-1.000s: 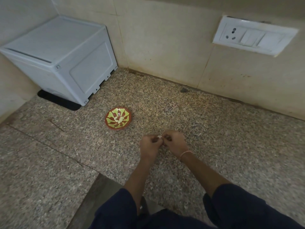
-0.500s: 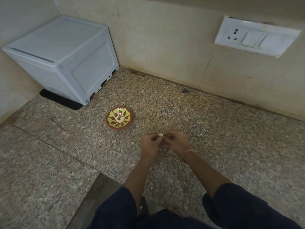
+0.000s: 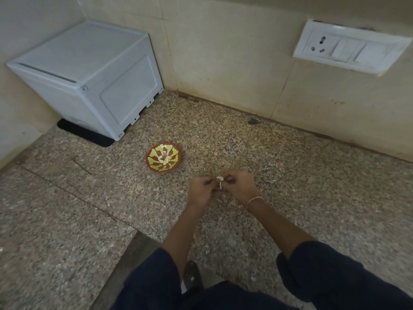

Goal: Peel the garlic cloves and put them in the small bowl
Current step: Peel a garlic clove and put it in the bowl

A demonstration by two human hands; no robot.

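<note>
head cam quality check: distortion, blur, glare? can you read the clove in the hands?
Head view: heavy wide-angle bowing, switch plate and white box lean outward; light dim and flat, darker at corners, no glare; garlic clove pinched between left hand and right hand is tiny and soft, peel state unreadable; small bowl pattern reads clearly.

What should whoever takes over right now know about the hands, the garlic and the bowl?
Left hand and right hand: both pinch one garlic clove between them above the counter, with a strip of skin hanging from it.
Small bowl: on the counter, ahead and left of the hands, holding a few peeled cloves.
Done: those cloves.
To do: finish peeling this clove and drop it in the bowl.
</note>
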